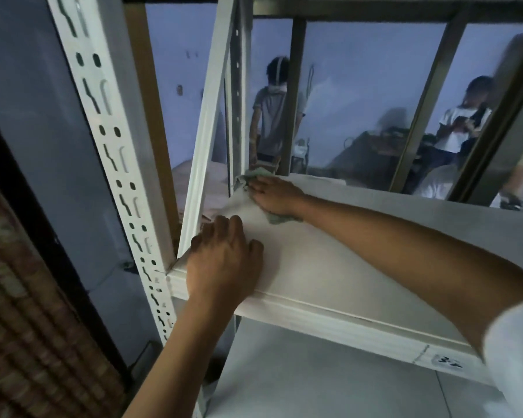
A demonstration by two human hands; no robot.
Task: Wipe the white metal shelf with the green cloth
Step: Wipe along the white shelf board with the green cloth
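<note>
While my left hand (224, 260) sits nearest, it's palm-down with fingers spread flat on the front-left corner of the white metal shelf (329, 260), gripping nothing, just bracing against the front lip. Beside it the perforated upright (115, 152) carries that corner. Further in, my right hand (274, 194) is stretched to the far-left back corner, palm pressing the green cloth (248, 176) down onto the shelf surface; fingers look loosely curled over it, and cloth pokes out ahead of the fingertips and behind the wrist. How tight the grip is, I can't tell. Cloth touches the shelf and sits right against the rear post (239, 95).

Handling call: cloth is soft, limp, light, will bunch and slide under the palm, so flat pressure with fingers pinching a fold should keep it. Shelf is rigid painted sheet, smooth, probably slick; nothing on it to knock. Most of the panel to the right looks unwiped yet, judging by hand position only.

Beyond the rack, two people (272, 110) stand in a dim room.
</note>
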